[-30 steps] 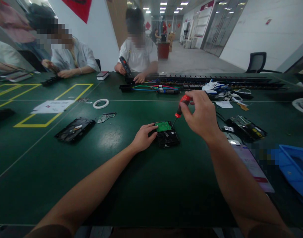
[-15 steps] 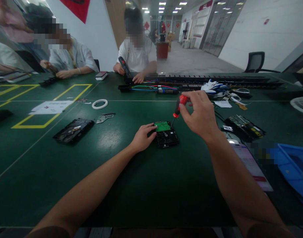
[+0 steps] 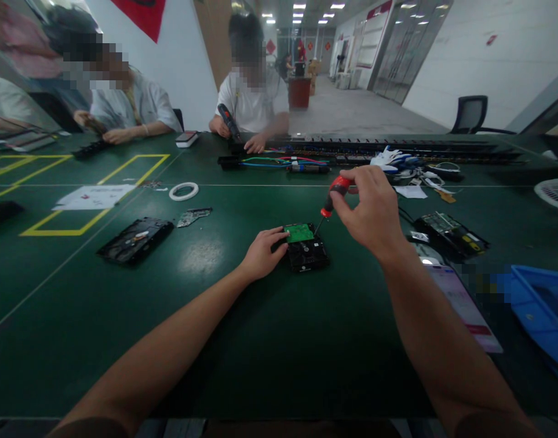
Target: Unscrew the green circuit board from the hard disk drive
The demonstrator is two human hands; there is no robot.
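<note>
A black hard drive (image 3: 308,254) with a green circuit board (image 3: 299,232) lies on the dark green table (image 3: 260,353). My left hand (image 3: 264,253) grips the drive's left edge, fingers on the board's corner and thumb on the near side. My right hand (image 3: 372,210) is closed on the handle of a red and black screwdriver (image 3: 337,193). The screwdriver leans to the right, its tip down at the right edge of the green board. Whether the tip sits in a screw is too small to tell.
Another drive (image 3: 136,239), a loose circuit board (image 3: 194,217) and a white tape ring (image 3: 184,191) lie left. At right are an open device (image 3: 452,236), a phone (image 3: 465,304) and a blue bin (image 3: 541,316). Across the table a person (image 3: 254,97) holds a power tool.
The screwdriver handle has tilted slightly further to the right with my right hand. My left hand and the drive have stayed in place.
</note>
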